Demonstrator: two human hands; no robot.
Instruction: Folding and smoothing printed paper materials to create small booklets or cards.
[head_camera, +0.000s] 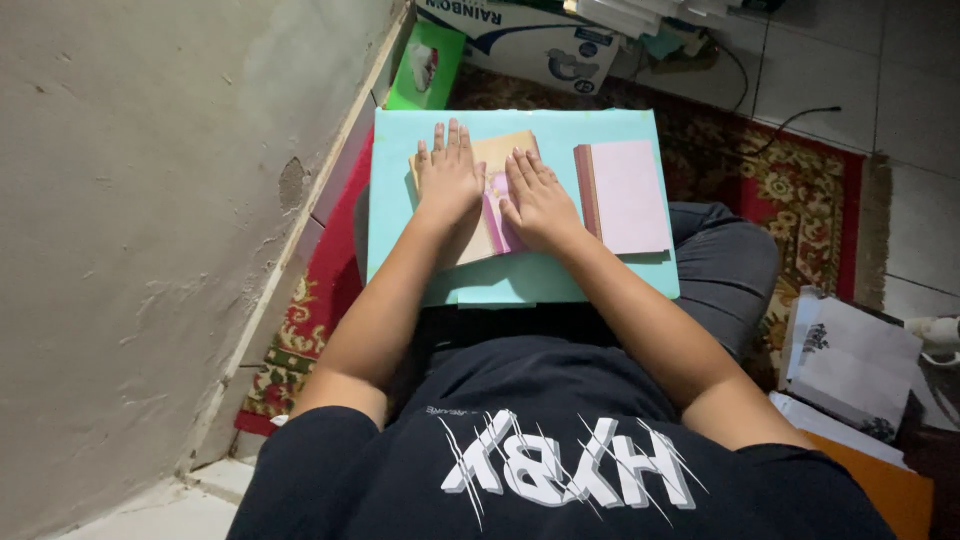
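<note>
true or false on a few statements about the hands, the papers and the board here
1. Both hands, left hand and right hand, lie flat on the tan paper. True.
2. The pink stack lies left of the hands. False: it lies to their right.
3. The blue board rests on the lap. True.
4. The right hand grips the pink stack. False: it is apart from it.
5. The green box stands by the wall. True.

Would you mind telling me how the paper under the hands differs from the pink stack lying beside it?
The tan paper lies pressed flat under the left hand and right hand; the pink stack lies untouched to their right. The tan paper looks like a thin sheet, with pink showing at its middle; the pink stack is thicker, with a darker edge. Both rest on the turquoise board.
</note>
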